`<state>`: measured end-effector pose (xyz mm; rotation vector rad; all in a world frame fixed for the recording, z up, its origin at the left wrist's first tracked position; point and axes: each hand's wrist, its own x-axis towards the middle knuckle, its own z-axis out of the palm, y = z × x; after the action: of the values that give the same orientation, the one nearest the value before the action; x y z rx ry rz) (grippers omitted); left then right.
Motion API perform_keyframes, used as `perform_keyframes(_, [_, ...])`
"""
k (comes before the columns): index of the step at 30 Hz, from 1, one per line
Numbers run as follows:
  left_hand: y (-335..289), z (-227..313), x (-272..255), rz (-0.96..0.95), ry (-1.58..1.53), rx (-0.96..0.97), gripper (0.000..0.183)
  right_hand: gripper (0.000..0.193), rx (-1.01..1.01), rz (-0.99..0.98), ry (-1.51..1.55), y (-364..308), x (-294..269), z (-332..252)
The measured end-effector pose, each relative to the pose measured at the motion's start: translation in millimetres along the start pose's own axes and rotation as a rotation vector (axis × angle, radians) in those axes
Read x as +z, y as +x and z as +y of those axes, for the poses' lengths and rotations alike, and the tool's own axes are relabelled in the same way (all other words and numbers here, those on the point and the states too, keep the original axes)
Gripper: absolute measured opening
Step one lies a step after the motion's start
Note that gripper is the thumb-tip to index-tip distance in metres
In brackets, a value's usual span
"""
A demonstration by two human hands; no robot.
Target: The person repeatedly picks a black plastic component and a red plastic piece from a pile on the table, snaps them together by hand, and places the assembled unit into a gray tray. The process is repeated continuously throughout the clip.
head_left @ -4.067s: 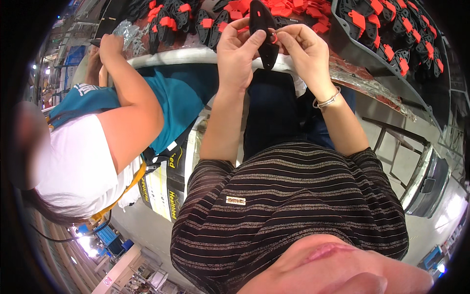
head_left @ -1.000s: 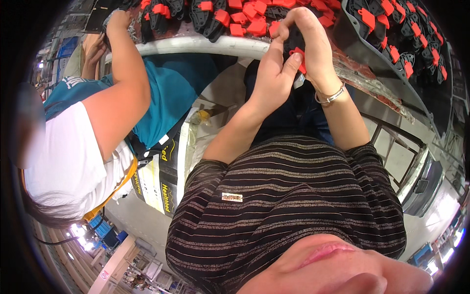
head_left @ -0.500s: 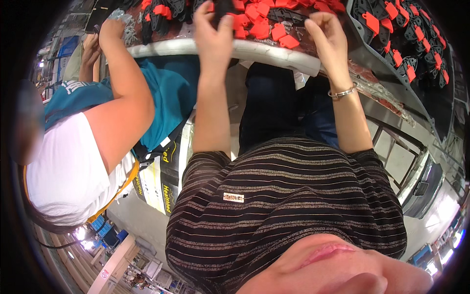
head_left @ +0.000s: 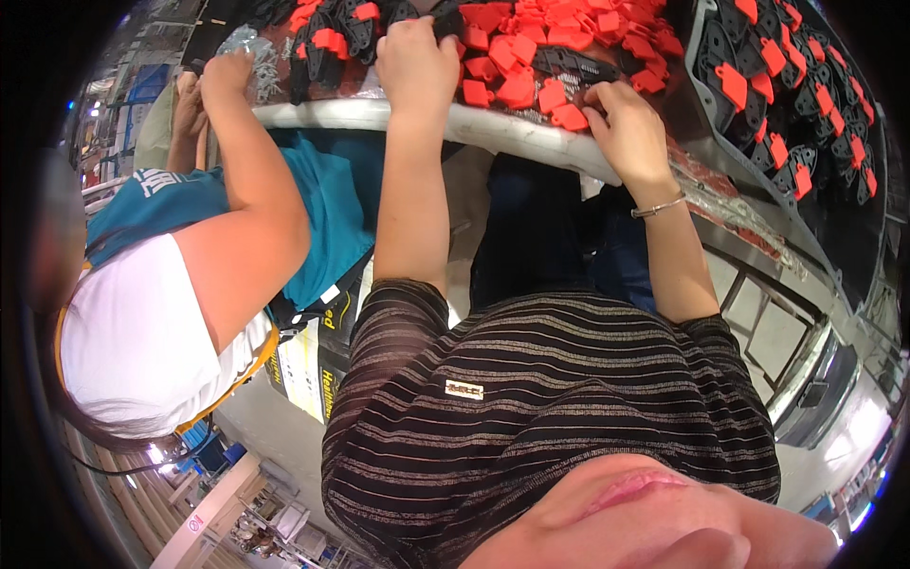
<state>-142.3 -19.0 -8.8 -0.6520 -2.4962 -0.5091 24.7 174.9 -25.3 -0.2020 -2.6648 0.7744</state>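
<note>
While the bent fingers of your right hand (head_left: 626, 128) reach down to the worktop between one and two o'clock, its thumb and forefinger stand a narrow gap apart; whether they grip anything cannot be told. Just beside them lie small coiled metal springs (head_left: 571, 83), with a flat, elongated black plastic piece (head_left: 573, 64) near the fingertips at about eleven o'clock from them.

Your left hand (head_left: 415, 71), a little short of twelve o'clock, is seen from the back with the fingers curled. A dark, partly hidden black plastic part (head_left: 447, 21) shows at its right side; you cannot be confirmed as holding it.

Between twelve and one o'clock, loose flat red plastic tabs (head_left: 512, 52) lie heaped on the worktop. At eleven, beside your left hand, sits a cluster of black plastic bodies with red tabs (head_left: 327, 43). A rounded white padded edge (head_left: 521, 137) runs along your side of the worktop. A large dark grey bin (head_left: 806, 223) at two o'clock holds many more red-tabbed black bodies. Your right wrist carries a silver metal bracelet (head_left: 658, 206). Between nine and ten sits a co-worker in white and teal (head_left: 133, 332), hands near a clear plastic bag (head_left: 246, 43).
</note>
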Motion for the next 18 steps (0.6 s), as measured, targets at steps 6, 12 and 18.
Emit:
perform_keyframes(6, [39,16,-3,-0.035,-0.035,-0.001,0.033,0.016,0.011,0.102,0.044,2,4,2])
perform_keyframes(12, [113,34,37,-0.697,0.089,-0.064,0.025,0.017,-0.055,0.187,0.234,-10,9,8])
perform_keyframes(18, [133,24,60,-0.894,-0.015,-0.163,0.030,0.010,0.075,0.199,0.429,-9,7,5])
